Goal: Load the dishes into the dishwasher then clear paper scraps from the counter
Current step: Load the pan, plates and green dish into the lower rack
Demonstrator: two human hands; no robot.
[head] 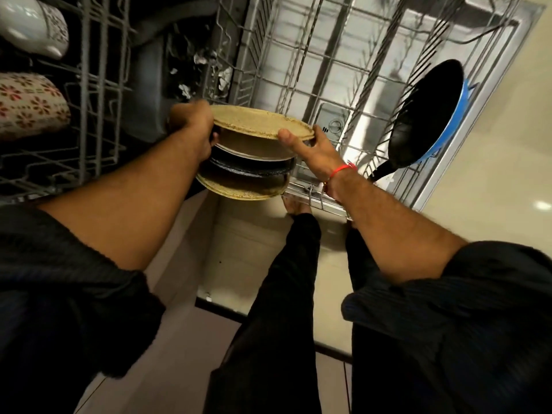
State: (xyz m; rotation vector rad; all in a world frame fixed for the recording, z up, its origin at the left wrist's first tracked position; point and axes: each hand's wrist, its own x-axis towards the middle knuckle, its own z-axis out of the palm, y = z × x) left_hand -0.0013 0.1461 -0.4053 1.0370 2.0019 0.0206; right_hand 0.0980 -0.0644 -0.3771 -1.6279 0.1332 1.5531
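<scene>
I hold a stack of round dishes [254, 153] over the front edge of the pulled-out lower dishwasher rack [301, 85]. The top dish is a tan, speckled plate seen upside down; darker pans sit beneath it and another tan plate at the bottom. My left hand [194, 127] grips the stack's left side. My right hand [310, 147], with a red thread on its wrist, grips the right rim with the thumb on top. A blue frying pan [430, 115] with a black inside stands tilted in the rack's right part.
The upper rack [89, 94] at left holds a white cup [30, 22] and a floral-patterned mug [30, 103]. Paper scraps [206, 67] lie deep inside the dishwasher. The open door [337, 124] lies under the lower rack. My legs and bare foot stand on the beige floor [239, 255].
</scene>
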